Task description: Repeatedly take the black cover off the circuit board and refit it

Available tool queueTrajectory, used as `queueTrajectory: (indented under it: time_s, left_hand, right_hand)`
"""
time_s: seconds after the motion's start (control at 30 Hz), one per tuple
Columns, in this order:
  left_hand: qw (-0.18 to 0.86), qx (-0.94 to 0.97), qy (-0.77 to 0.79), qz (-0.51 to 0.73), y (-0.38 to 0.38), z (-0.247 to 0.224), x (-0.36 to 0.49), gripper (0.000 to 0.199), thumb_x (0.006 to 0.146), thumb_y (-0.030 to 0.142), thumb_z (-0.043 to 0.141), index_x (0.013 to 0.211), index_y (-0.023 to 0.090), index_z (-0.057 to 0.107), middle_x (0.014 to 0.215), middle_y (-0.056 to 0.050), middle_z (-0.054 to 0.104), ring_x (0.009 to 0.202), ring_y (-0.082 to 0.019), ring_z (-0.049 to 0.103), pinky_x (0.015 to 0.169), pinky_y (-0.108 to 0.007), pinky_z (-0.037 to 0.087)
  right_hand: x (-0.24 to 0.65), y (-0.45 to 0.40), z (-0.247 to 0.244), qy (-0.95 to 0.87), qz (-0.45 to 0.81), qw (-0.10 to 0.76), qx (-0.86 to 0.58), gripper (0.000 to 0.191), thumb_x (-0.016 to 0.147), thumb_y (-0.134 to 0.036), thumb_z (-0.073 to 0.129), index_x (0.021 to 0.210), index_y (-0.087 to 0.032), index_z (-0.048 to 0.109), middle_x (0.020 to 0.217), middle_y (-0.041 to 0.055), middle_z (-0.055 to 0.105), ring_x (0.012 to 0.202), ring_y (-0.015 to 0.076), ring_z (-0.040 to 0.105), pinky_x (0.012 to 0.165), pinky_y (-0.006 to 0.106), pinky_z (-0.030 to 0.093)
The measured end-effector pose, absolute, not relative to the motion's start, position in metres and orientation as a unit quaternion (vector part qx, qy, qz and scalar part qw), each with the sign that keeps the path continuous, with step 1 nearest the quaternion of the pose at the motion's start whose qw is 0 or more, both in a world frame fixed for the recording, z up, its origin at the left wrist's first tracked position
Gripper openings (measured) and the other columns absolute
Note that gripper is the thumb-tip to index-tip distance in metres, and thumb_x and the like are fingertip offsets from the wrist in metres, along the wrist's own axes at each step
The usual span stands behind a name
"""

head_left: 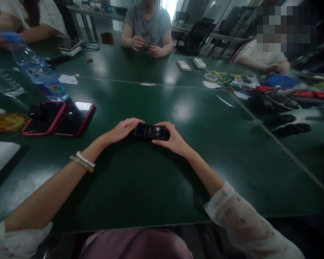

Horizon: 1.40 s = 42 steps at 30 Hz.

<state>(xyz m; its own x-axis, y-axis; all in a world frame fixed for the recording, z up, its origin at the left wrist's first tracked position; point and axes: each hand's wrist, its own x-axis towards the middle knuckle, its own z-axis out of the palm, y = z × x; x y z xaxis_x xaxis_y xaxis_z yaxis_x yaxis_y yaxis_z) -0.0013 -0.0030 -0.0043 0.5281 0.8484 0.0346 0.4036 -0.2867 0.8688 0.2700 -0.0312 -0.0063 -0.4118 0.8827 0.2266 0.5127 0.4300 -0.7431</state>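
Observation:
A small black oblong device (150,132) with small white markings and a dark panel at its left end lies level between my hands, at or just above the green table. I cannot make out its exact kind. My left hand (125,128) is closed at its left end, thumb along the top edge. My right hand (172,138) grips the right end, with the thumb on the near side and fingers on the far side. Part of the right end is hidden in that hand. Two phones in red cases, a left phone (44,120) and a right phone (75,119), lie to the left.
Water bottles, one blue-capped bottle (40,72), stand at the left near a yellow packet (7,122) and a white object (1,158). A wrench (225,101) lies to the right, before a cluttered heap (286,88). Other people sit around the green table (140,187).

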Motion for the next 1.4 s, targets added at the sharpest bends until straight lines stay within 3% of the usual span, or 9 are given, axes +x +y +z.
queueTrajectory:
  time_s: [0.13, 0.3, 0.4, 0.67, 0.83, 1.0, 1.17, 1.27, 1.4]
  left_hand:
    - [0.405, 0.782, 0.394, 0.263, -0.002, -0.003, 0.000, 0.064, 0.097, 0.068, 0.035, 0.134, 0.020, 0.056, 0.128, -0.013, 0.063, 0.117, -0.029, 0.059, 0.101, -0.045, 0.046]
    - [0.374, 0.790, 0.415, 0.251, -0.002, -0.004, 0.000, 0.077, 0.080, 0.061, 0.071, 0.143, 0.024, 0.046, 0.139, -0.014, 0.055, 0.124, -0.032, 0.055, 0.105, -0.049, 0.045]
    - [0.368, 0.793, 0.417, 0.249, -0.002, -0.007, -0.001, 0.087, 0.071, 0.053, 0.082, 0.144, 0.026, 0.044, 0.141, -0.013, 0.054, 0.125, -0.034, 0.055, 0.104, -0.052, 0.045]
    - [0.370, 0.791, 0.423, 0.243, 0.002, -0.013, -0.004, 0.069, 0.079, 0.048, 0.076, 0.138, 0.023, 0.051, 0.136, -0.013, 0.056, 0.122, -0.031, 0.056, 0.104, -0.050, 0.045]
    - [0.361, 0.809, 0.399, 0.236, 0.003, -0.012, -0.006, 0.061, 0.083, 0.046, 0.071, 0.137, 0.026, 0.052, 0.136, -0.010, 0.056, 0.123, -0.031, 0.054, 0.103, -0.051, 0.043]
    - [0.369, 0.803, 0.410, 0.227, 0.002, -0.011, -0.006, 0.062, 0.084, 0.047, 0.070, 0.139, 0.027, 0.051, 0.137, -0.010, 0.055, 0.123, -0.031, 0.053, 0.102, -0.050, 0.043]
    - [0.367, 0.803, 0.411, 0.228, 0.001, -0.008, -0.004, 0.063, 0.082, 0.046, 0.072, 0.138, 0.025, 0.052, 0.136, -0.010, 0.055, 0.122, -0.031, 0.053, 0.103, -0.050, 0.042]
    - [0.369, 0.802, 0.411, 0.226, 0.000, -0.007, -0.004, 0.065, 0.082, 0.046, 0.073, 0.139, 0.025, 0.051, 0.137, -0.011, 0.055, 0.123, -0.031, 0.053, 0.104, -0.050, 0.042]
    - [0.374, 0.802, 0.408, 0.225, -0.001, -0.005, -0.004, 0.066, 0.080, 0.046, 0.074, 0.139, 0.026, 0.051, 0.138, -0.010, 0.054, 0.125, -0.031, 0.051, 0.105, -0.050, 0.042]
  right_hand:
    - [0.268, -0.031, -0.008, -0.783, 0.282, 0.315, -0.455, 0.052, 0.077, -0.040, 0.078, 0.122, -0.026, 0.055, 0.124, 0.0094, 0.056, 0.120, 0.0307, 0.050, 0.104, 0.052, 0.044]
    - [0.268, -0.033, -0.010, -0.778, 0.292, 0.319, -0.455, 0.052, 0.079, -0.041, 0.076, 0.125, -0.027, 0.054, 0.124, 0.0086, 0.059, 0.120, 0.0308, 0.051, 0.103, 0.053, 0.045]
    - [0.267, -0.032, -0.011, -0.773, 0.283, 0.334, -0.460, 0.050, 0.078, -0.043, 0.077, 0.121, -0.027, 0.057, 0.120, 0.0085, 0.062, 0.117, 0.0308, 0.054, 0.102, 0.053, 0.045]
    - [0.273, -0.025, -0.005, -0.654, 0.419, 0.434, -0.457, 0.054, 0.074, -0.051, 0.078, 0.118, -0.028, 0.057, 0.114, 0.0048, 0.066, 0.109, 0.0269, 0.064, 0.098, 0.047, 0.051]
    - [0.292, -0.013, -0.006, -0.613, 0.302, 0.503, -0.529, 0.056, 0.076, -0.057, 0.073, 0.120, -0.027, 0.055, 0.117, 0.0076, 0.064, 0.108, 0.0285, 0.063, 0.096, 0.048, 0.052]
    - [0.305, -0.005, -0.017, -0.656, 0.151, 0.452, -0.586, 0.054, 0.077, -0.054, 0.073, 0.120, -0.025, 0.055, 0.115, 0.0101, 0.063, 0.109, 0.0322, 0.058, 0.092, 0.053, 0.051]
    - [0.301, -0.006, -0.025, -0.696, 0.106, 0.360, -0.612, 0.059, 0.078, -0.044, 0.073, 0.129, -0.021, 0.052, 0.124, 0.0161, 0.059, 0.119, 0.0400, 0.048, 0.099, 0.062, 0.042]
    - [0.298, -0.008, -0.024, -0.699, 0.091, 0.353, -0.615, 0.069, 0.079, -0.046, 0.071, 0.138, -0.022, 0.045, 0.128, 0.0166, 0.055, 0.120, 0.0412, 0.046, 0.099, 0.064, 0.041]
    - [0.299, -0.009, -0.022, -0.710, 0.071, 0.368, -0.597, 0.067, 0.080, -0.045, 0.070, 0.139, -0.025, 0.044, 0.124, 0.0145, 0.055, 0.115, 0.0396, 0.049, 0.097, 0.064, 0.042]
